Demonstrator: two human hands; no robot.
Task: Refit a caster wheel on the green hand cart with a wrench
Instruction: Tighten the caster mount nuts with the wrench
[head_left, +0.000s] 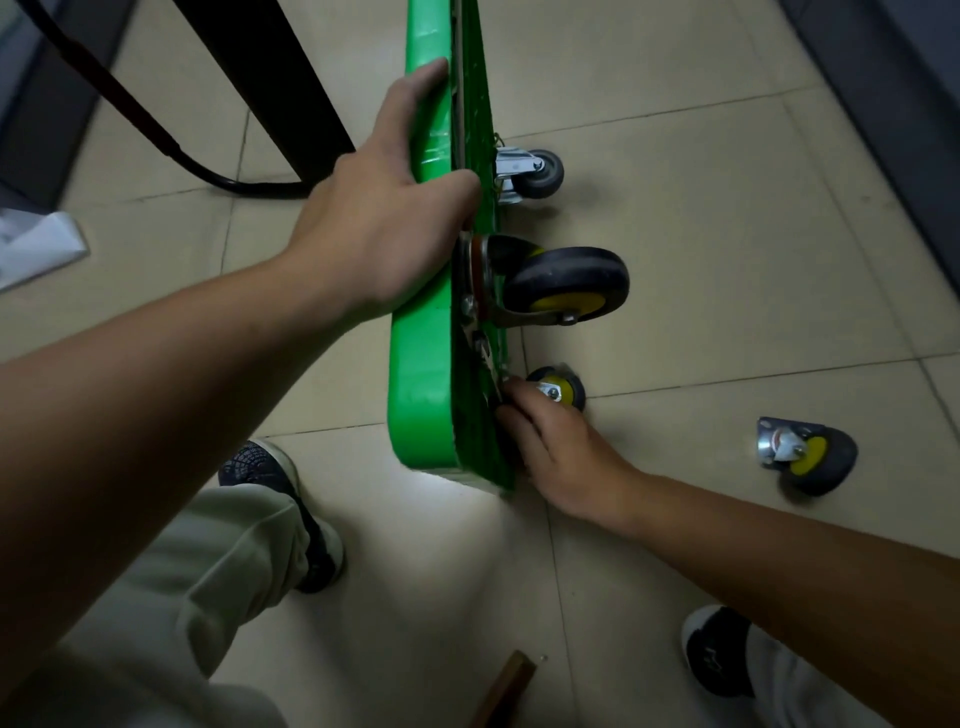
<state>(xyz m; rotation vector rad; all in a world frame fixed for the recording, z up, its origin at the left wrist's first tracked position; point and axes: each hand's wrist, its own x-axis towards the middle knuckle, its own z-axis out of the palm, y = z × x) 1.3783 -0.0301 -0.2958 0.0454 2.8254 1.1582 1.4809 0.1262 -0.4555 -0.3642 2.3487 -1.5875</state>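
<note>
green cart (421, 395) on edge | left hand (374, 228) grips rim | right hand (556, 447) at lower caster (563, 387) | loose caster (810, 457) on floor (701, 234)

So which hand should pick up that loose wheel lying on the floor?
Probably the right hand: the loose wheel lies to the right of the green cart, nearer to it. The left hand grips the cart's edge and seems to prop it up.
</note>
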